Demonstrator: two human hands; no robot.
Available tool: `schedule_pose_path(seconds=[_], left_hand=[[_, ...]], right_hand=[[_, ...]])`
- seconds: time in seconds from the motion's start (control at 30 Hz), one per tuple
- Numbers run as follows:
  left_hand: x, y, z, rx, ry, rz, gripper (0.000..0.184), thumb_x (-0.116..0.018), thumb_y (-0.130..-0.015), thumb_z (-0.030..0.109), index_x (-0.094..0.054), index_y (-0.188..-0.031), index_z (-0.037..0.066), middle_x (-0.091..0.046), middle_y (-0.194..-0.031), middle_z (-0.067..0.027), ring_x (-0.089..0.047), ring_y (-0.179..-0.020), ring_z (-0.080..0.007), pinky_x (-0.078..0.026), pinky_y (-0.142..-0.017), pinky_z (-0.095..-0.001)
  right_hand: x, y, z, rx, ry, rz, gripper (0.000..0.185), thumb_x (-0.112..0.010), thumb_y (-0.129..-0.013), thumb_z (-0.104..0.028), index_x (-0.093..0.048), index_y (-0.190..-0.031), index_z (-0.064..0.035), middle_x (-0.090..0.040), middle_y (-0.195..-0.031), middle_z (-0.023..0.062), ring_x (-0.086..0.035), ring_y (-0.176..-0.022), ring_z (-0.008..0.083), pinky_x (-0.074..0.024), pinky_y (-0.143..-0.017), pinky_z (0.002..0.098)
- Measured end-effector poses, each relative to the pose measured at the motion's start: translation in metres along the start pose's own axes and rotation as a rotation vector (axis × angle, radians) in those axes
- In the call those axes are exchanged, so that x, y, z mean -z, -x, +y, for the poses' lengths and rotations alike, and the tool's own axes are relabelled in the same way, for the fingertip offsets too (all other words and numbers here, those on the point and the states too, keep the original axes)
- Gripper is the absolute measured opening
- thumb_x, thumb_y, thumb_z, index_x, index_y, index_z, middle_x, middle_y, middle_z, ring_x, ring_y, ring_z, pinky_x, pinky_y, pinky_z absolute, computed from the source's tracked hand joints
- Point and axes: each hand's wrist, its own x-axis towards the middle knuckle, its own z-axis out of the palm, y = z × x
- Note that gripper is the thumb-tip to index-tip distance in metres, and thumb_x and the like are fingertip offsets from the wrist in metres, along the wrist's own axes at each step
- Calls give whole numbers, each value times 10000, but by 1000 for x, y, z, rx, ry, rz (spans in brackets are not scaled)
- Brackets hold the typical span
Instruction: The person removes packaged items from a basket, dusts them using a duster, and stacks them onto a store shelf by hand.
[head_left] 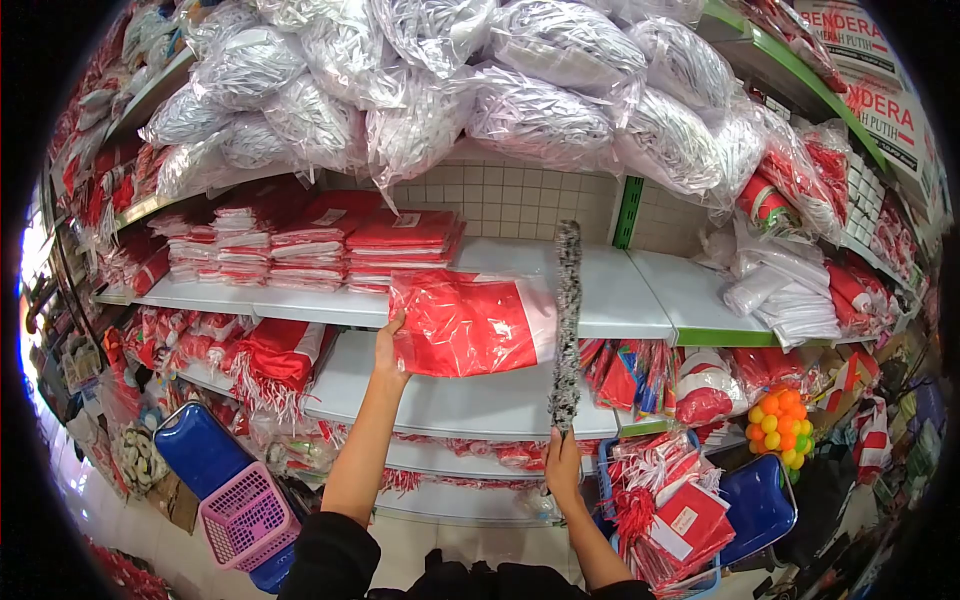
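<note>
My left hand (394, 345) grips the left edge of a red and white cloth packet in clear plastic (465, 325), held up in front of the shelf. In my right hand (563, 462) is the handle of a long fluffy grey duster (567, 330), upright just right of the packet. Behind the packet, stacks of folded red and white packets (400, 235) lie on the left part of the white shelf (610, 290).
Bags of white strips (555, 50) fill the upper shelf. A blue basket (607, 460) with red and white goods stands low right, near orange and yellow balls (780, 425). A pink basket (250, 515) is low left. White plastic packs (785, 300) lie at the right.
</note>
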Motion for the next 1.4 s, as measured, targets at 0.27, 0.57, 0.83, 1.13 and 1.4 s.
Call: schedule_pose_path(seconds=[0.27,0.57,0.83,1.13,1.4], left_hand=[[-6,4,0,4,25,-31,328,-455,-920,234,-493,-1156,10,-581,-1138,-150,-564,-1034,-289,-439,-924,-426],[-10,4,-2,40,-184,49,290,-467,-926,204,-506,-1142,14,-596,-1103,-135,-595,-982,-257,-488,-859,-396],[-9,16,-2,-267,-789,74,302,-548,-913,192,-530,-1146,1,-616,-1042,-76,-584,-930,-155,-467,-822,-300],[-7,33,11,-285,-1305,-482,400,-448,-805,-33,-547,-1188,26,-653,-967,-142,-586,-799,-169,-460,-756,-283],[-31,46,57,-314,-1056,-380,286,-478,-878,23,-563,-1150,-2,-639,-1005,-84,-569,-916,-136,-447,-812,-265]], right_hand=[[31,-22,-9,51,299,-36,388,-456,-926,-224,-442,-1161,84,-564,-685,289,-572,-668,453,-417,-578,505],[74,-160,-113,251,859,332,454,-490,-824,-75,-417,-1263,14,-506,-1060,221,-579,-858,376,-492,-685,431],[45,-179,-120,351,1088,344,522,-567,-781,-177,-449,-1240,42,-472,-1123,212,-447,-1055,358,-360,-849,457],[-2,-133,-109,425,409,328,483,-558,-809,-136,-437,-1249,22,-543,-1113,168,-446,-1082,315,-298,-906,422],[-12,-73,-56,443,-392,489,492,-575,-854,-195,-397,-1274,-12,-471,-1224,121,-429,-1170,251,-306,-988,374]])
